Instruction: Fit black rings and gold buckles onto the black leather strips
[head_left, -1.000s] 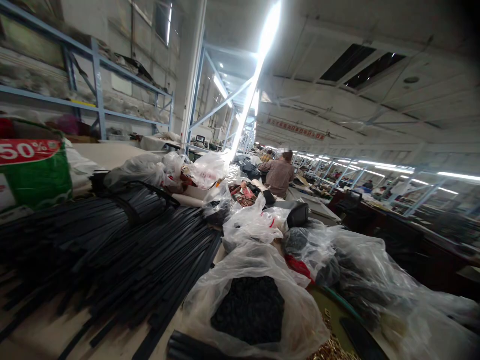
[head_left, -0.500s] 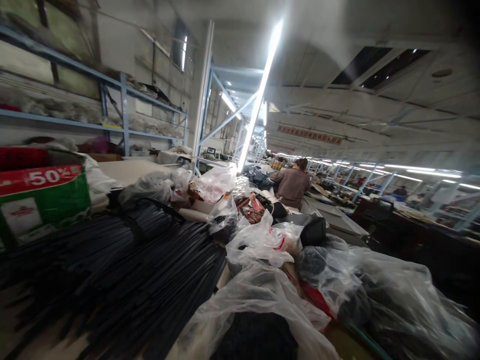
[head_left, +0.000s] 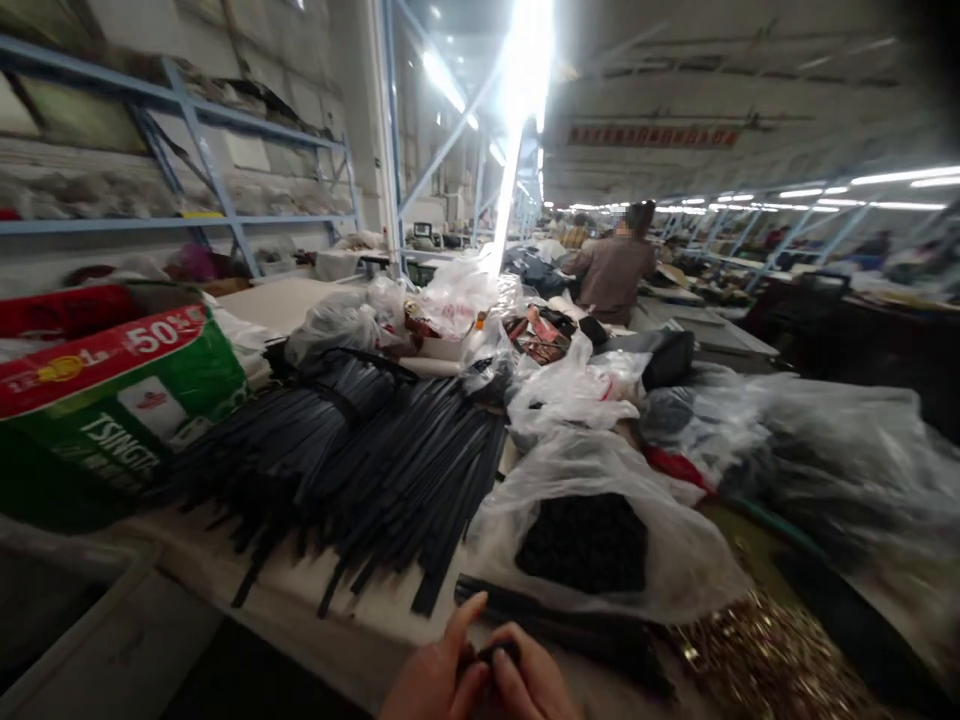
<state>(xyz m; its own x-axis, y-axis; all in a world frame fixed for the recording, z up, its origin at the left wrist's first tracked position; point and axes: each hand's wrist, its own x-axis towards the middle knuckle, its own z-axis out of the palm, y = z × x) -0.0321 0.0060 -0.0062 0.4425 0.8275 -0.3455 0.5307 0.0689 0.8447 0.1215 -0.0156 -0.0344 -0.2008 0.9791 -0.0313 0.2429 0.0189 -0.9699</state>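
"Where do you have the hands?"
"At six o'clock in my view, right at the bottom edge. My left hand [head_left: 435,678] and my right hand [head_left: 536,678] nearly meet."
"And the grip?"
"On the right I'm pinching a small dark piece [head_left: 499,652]. On the left, the index finger points up and the thumb is bent close by; whether that side pinches too, I can't tell."
"So where is the piece?"
"Between the hands, at the fingertips, on the near side of the table [head_left: 296,585]. It's too small for me to say what it is."
"What's around it?"
"With the hands as clock centre: a dark bundle [head_left: 566,632] just beside them between twelve and three, an open bag [head_left: 694,555] of black bits [head_left: 581,545] between one and two, brass bits [head_left: 765,645] at three, strips [head_left: 360,465] fanned at eleven."
"Farther out?"
"A green box [head_left: 112,420] at ten, and a person [head_left: 615,270] in brown at one, back turned, well apart."
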